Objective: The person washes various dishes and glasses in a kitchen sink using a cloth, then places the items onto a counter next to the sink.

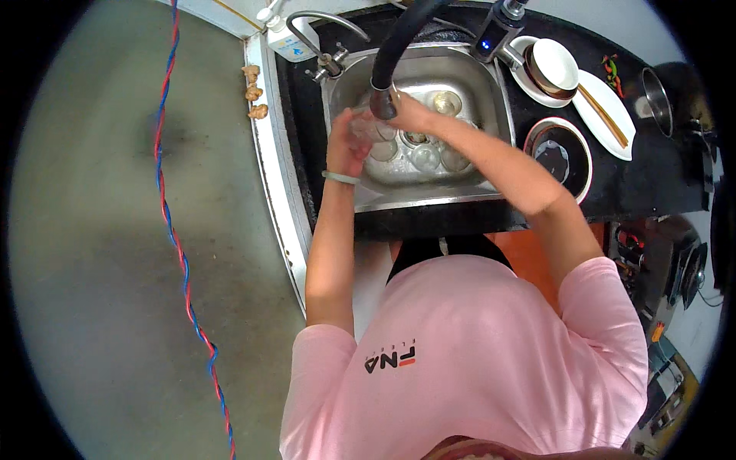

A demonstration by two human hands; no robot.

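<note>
My left hand [346, 141], with a pale bangle at its wrist, grips a clear drinking glass [380, 131] tilted over the left side of the steel sink [414, 190]. My right hand [413, 115] reaches in from the right, close to that glass. The end of the black faucet hose [383, 102] covers its fingertips, so their hold is hidden. Several clear glasses stand on the sink floor, among them one near the back [447, 103] and one at the front [425, 157]. Between them the drain [415, 138] is partly visible.
A thin curved tap [329, 64] and a white pump bottle [292, 41] stand at the back left. Right of the sink are stacked bowls [553, 64], a dark-lined bowl [559, 158], chopsticks [604, 115] on an oval plate [622, 141], and chillies [613, 75]. Ginger pieces [253, 92] lie on the left ledge.
</note>
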